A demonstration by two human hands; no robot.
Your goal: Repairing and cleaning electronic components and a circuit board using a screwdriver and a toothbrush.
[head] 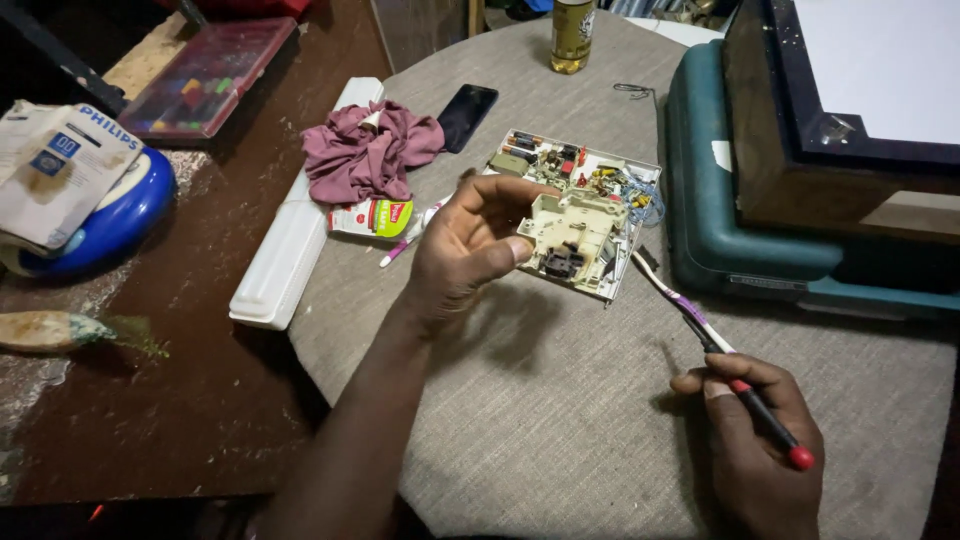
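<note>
On the grey cloth [560,420], left hand [465,250] grips circuit board [580,225], right hand [760,440] toothbrush [700,325].

- The light is dim and warm overall, brightest on the grey cloth [560,420] in the middle of the frame.
- A white panel [885,60] at the upper right is washed out, with no detail left in it.
- The upper left corner and the lower edge fall into near-black.
- The left hand [465,250] throws a soft shadow onto the cloth down and to the right of it; the right hand [755,435] casts a fainter one at its left.
- The dark wooden bench [150,400] at the left shows dull, patchy sheen.
- The centre is fairly sharp; fine parts on the circuit board [580,215] look smeared.
- Straight edges bow slightly towards the frame's sides.
</note>
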